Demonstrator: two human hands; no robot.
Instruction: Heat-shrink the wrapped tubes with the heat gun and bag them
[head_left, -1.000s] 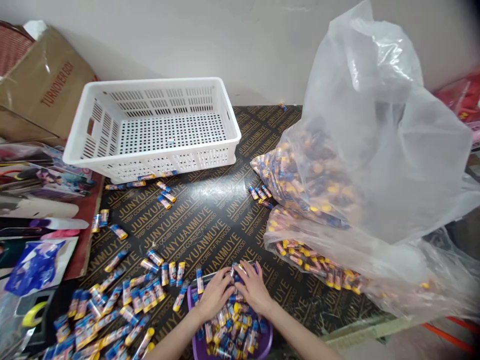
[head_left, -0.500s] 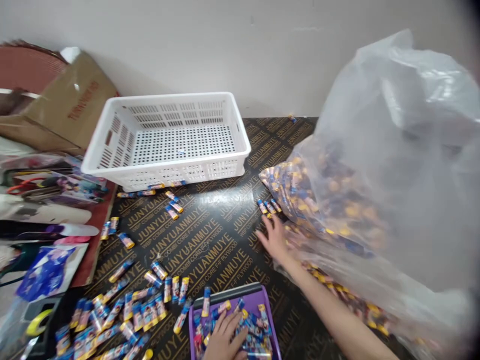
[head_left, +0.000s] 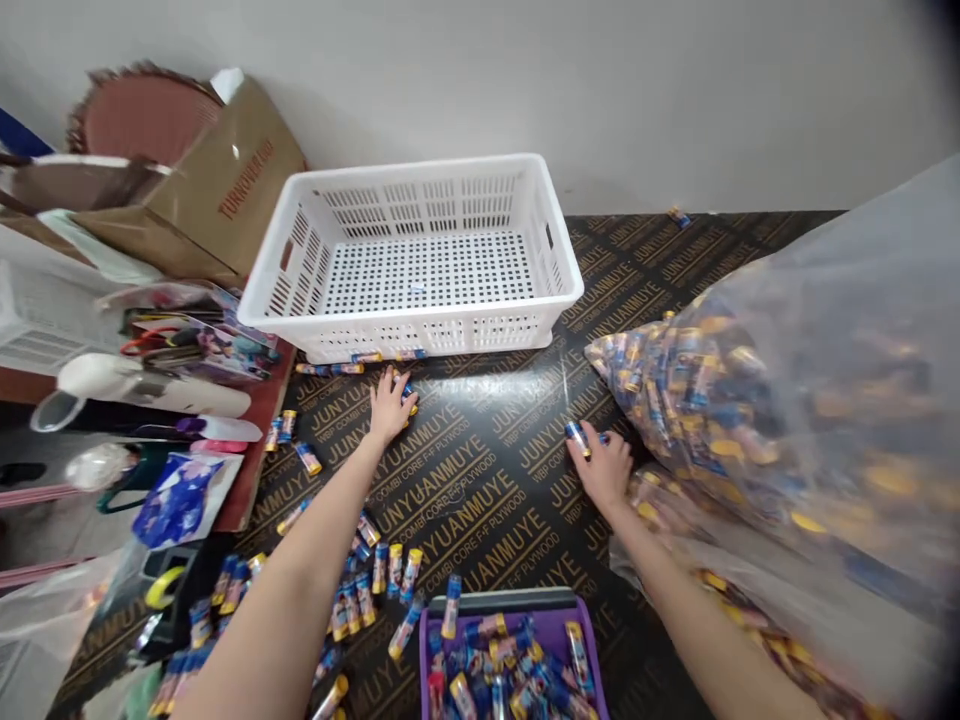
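My left hand (head_left: pixel 390 408) reaches to the dark printed board (head_left: pixel 480 430) just in front of the white basket, its fingers closed round small blue-and-yellow tubes. Beside the clear bag of tubes (head_left: pixel 690 390), my right hand (head_left: pixel 602 462) has its fingers curled over more tubes, one of them (head_left: pixel 577 438) showing at its fingertips. A purple tray (head_left: pixel 589 625) filled with such tubes lies at the bottom centre. Loose tubes (head_left: pixel 395 570) are scattered to its left, partly hidden behind my left forearm.
An open white plastic basket (head_left: pixel 420 318) stands against the wall. On the left are a cardboard box (head_left: pixel 217 190), scissors (head_left: pixel 150 340), a white bottle (head_left: pixel 180 390) and a blue packet (head_left: pixel 180 495). One tube (head_left: pixel 679 216) lies near the wall.
My left hand has moved from the purple tray up to the tubes by the basket. My right hand has closed over the tubes beside the bag. The view has shifted left.
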